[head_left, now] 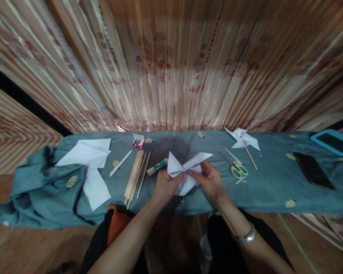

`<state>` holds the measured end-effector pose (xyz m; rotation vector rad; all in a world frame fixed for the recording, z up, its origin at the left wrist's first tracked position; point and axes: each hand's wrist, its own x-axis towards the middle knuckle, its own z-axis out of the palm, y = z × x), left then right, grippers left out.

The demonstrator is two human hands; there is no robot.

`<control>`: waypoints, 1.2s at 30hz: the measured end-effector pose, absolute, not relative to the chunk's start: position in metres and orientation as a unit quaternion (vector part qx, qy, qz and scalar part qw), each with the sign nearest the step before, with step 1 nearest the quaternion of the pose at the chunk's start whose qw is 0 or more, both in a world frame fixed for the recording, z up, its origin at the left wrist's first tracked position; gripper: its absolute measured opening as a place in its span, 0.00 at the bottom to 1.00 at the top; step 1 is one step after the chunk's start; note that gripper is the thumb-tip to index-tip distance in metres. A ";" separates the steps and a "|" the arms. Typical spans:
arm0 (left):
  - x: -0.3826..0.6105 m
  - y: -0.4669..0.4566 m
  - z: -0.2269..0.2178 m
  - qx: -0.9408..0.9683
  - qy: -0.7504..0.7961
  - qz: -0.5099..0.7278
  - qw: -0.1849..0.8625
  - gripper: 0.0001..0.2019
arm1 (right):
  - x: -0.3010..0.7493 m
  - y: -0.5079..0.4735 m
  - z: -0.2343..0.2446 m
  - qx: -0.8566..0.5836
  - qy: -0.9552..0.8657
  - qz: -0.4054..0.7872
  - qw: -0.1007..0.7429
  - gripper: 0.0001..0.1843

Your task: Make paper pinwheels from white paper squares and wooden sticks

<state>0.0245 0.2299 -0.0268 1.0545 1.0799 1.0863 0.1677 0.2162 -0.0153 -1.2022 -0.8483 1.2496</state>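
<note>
Both my hands hold a folded white paper pinwheel shape (185, 169) just above the blue-grey cloth (274, 182) at the table's near edge. My left hand (165, 186) pinches its left side with fingers closed. My right hand (210, 180) pinches the centre and right flap. A thin wooden stick (224, 219) runs under my right wrist. A glue stick (157, 166) lies just left of the paper.
A bundle of wooden sticks (135, 173), a white pen (120, 163) and loose white sheets (88, 160) lie to the left. A small pin box (138, 141) sits behind. Scissors (236, 167), a finished pinwheel (242, 140), a dark phone (313, 169) and a blue-framed tablet (333, 141) lie right.
</note>
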 end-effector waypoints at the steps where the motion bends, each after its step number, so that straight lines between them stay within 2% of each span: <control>1: 0.025 0.230 -0.027 0.447 0.468 0.470 0.600 0.13 | 0.168 0.216 -0.016 -0.513 -0.365 0.529 0.569 0.25; 9: 0.024 0.232 -0.024 0.407 0.469 0.479 0.620 0.14 | 0.169 0.214 -0.017 -0.521 -0.392 0.508 0.563 0.24; 28: 0.021 0.229 -0.026 0.375 0.460 0.460 0.661 0.16 | 0.170 0.210 -0.016 -0.498 -0.373 0.573 0.534 0.23; 36: 0.019 0.230 -0.028 0.361 0.462 0.470 0.660 0.15 | 0.171 0.210 -0.023 -0.495 -0.390 0.560 0.538 0.22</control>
